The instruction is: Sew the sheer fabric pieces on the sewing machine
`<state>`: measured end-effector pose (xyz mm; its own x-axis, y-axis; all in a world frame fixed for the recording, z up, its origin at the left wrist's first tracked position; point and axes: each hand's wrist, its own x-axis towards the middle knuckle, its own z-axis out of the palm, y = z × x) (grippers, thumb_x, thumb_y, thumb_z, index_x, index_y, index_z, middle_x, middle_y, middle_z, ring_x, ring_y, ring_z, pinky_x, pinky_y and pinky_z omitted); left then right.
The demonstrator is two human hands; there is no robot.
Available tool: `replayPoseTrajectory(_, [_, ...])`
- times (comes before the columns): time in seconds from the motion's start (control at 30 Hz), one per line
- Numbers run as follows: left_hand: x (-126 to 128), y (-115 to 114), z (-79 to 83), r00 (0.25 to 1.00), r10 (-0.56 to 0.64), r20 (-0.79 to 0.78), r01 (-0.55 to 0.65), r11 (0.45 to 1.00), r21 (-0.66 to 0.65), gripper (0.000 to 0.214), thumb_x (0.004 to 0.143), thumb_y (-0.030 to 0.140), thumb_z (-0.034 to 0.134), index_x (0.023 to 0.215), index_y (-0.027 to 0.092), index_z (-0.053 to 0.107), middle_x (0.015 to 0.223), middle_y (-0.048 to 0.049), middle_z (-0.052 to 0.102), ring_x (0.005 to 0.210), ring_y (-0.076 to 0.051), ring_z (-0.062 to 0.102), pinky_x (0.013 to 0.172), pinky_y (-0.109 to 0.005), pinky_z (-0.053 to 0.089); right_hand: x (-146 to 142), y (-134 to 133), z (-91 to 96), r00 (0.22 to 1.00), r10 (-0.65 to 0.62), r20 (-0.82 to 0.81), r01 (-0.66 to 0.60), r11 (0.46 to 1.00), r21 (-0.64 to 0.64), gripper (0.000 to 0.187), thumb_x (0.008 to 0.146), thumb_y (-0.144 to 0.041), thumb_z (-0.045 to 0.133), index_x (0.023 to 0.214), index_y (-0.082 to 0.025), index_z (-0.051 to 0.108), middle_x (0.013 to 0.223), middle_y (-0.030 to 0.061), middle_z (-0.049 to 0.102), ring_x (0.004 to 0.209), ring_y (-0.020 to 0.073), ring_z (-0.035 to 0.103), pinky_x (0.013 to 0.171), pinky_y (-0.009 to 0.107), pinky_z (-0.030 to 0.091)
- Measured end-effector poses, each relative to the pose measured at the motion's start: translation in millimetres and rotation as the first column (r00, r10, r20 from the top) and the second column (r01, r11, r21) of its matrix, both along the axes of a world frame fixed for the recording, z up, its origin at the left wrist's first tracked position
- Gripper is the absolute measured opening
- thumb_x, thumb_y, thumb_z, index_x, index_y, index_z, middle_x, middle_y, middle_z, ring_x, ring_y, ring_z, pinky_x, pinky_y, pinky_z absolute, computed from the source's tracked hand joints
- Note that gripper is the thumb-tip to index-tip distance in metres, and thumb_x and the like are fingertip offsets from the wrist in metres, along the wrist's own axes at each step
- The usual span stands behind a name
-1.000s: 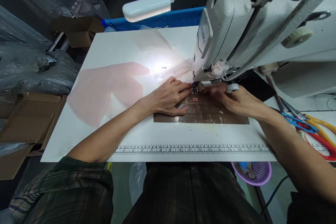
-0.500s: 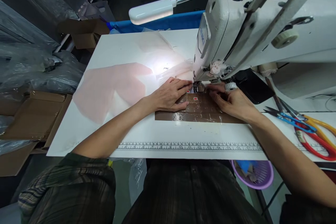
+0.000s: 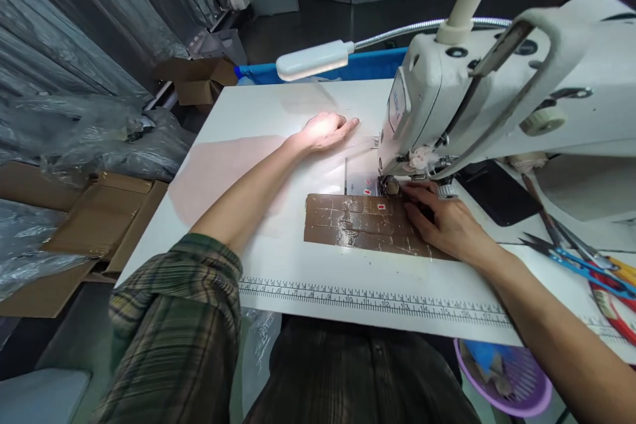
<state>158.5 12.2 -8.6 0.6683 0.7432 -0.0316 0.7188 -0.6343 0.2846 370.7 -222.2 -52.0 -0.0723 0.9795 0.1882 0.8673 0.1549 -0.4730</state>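
Observation:
My left hand lies behind and left of the needle area, on thin sheer pale pink fabric spread over the white table. Its fingers reach out to the right under bright lamplight, holding nothing that I can see. Close to the presser foot of the white sewing machine, my right hand has its fingers bent together. Whatever is between those fingertips is too small or hidden to name. Its thumb side rests over a brown taped strip in front of the foot.
A white lamp hangs over the table's back. Scissors and a dark flat phone-like object lie at right. A printed ruler runs along the front edge. Below stands a purple basket; cardboard boxes stand at left.
My left hand has left the brown strip and moved back and slightly left onto the sheer fabric. The right hand stays beside the presser foot. The whole view has shifted.

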Motion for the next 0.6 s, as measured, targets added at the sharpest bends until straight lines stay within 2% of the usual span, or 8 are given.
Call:
replayPoseTrajectory(0.1, [-1, 17, -2.8, 0.995, 0.093, 0.041, -0.095, 0.993, 0.064, 0.061, 0.102, 0.056, 0.024, 0.104, 0.014, 0.067, 0.115, -0.0193, 0.067, 0.114, -0.035, 0.062, 0.099, -0.049, 0.046, -1, -1, -3.4, 0.999, 0.019, 0.041, -0.020, 0.999, 0.039, 0.039, 0.097, -0.031, 0.045, 0.126, -0.017, 0.068, 0.120, 0.0162, 0.068, 0.096, 0.0316, 0.071, 0.080, 0.049, 0.059])
replayPoseTrajectory(0.17, [-6, 21, -2.7, 0.991, 0.128, 0.043, -0.130, 0.990, 0.051, 0.063, 0.101, 0.058, 0.024, 0.128, 0.014, 0.060, 0.144, -0.0203, 0.054, 0.139, -0.038, 0.046, 0.113, -0.056, 0.034, -1, -1, -5.3, 0.997, 0.031, 0.072, -0.035, 0.997, 0.064, 0.041, 0.097, -0.030, 0.044, 0.129, -0.018, 0.066, 0.120, 0.0166, 0.068, 0.098, 0.0324, 0.070, 0.078, 0.049, 0.060])
replayPoseTrajectory(0.23, [-15, 22, -1.4, 0.989, 0.145, 0.025, -0.145, 0.989, 0.024, 0.067, 0.101, 0.059, 0.024, 0.145, 0.015, 0.046, 0.161, -0.0200, 0.034, 0.151, -0.039, 0.028, 0.120, -0.061, 0.023, -1, -1, -7.4, 0.995, 0.031, 0.095, -0.040, 0.995, 0.090, 0.042, 0.097, -0.029, 0.044, 0.131, -0.019, 0.065, 0.121, 0.0162, 0.068, 0.099, 0.0326, 0.070, 0.076, 0.049, 0.060])
replayPoseTrajectory(0.27, [-20, 21, -0.6, 0.989, 0.146, 0.016, -0.146, 0.989, 0.018, 0.068, 0.100, 0.058, 0.026, 0.149, 0.014, 0.041, 0.164, -0.0206, 0.028, 0.153, -0.039, 0.024, 0.121, -0.061, 0.020, -1, -1, -8.5, 0.994, 0.031, 0.104, -0.041, 0.994, 0.105, 0.042, 0.097, -0.029, 0.044, 0.131, -0.019, 0.065, 0.121, 0.0160, 0.068, 0.098, 0.0325, 0.070, 0.076, 0.049, 0.060])
replayPoseTrajectory(0.33, [-35, 17, 1.2, 0.988, 0.153, 0.018, -0.153, 0.987, 0.037, 0.067, 0.099, 0.052, 0.032, 0.151, 0.012, 0.039, 0.165, -0.0219, 0.025, 0.153, -0.039, 0.024, 0.122, -0.058, 0.021, 0, -1, -11.2, 0.993, 0.036, 0.114, -0.052, 0.990, 0.133, 0.042, 0.097, -0.029, 0.043, 0.131, -0.019, 0.066, 0.122, 0.0161, 0.068, 0.098, 0.0324, 0.070, 0.077, 0.050, 0.060])
replayPoseTrajectory(0.5, [-84, -2, 4.1, 0.983, 0.173, 0.064, -0.180, 0.977, 0.118, 0.059, 0.092, 0.035, 0.042, 0.147, 0.014, 0.046, 0.160, -0.0182, 0.037, 0.148, -0.033, 0.036, 0.122, -0.051, 0.029, 3, 1, -17.7, 0.992, 0.063, 0.107, -0.079, 0.984, 0.159, 0.041, 0.097, -0.031, 0.043, 0.130, -0.018, 0.064, 0.123, 0.0174, 0.067, 0.109, 0.0343, 0.067, 0.085, 0.054, 0.060])
replayPoseTrajectory(0.6, [-104, -13, 4.0, 0.979, 0.170, 0.112, -0.187, 0.971, 0.152, 0.052, 0.089, 0.028, 0.045, 0.137, 0.013, 0.056, 0.151, -0.0165, 0.049, 0.139, -0.030, 0.049, 0.119, -0.048, 0.036, 3, 2, -19.5, 0.993, 0.057, 0.108, -0.075, 0.982, 0.173, 0.039, 0.095, -0.030, 0.046, 0.127, -0.018, 0.065, 0.125, 0.0177, 0.066, 0.113, 0.0356, 0.066, 0.089, 0.055, 0.059])
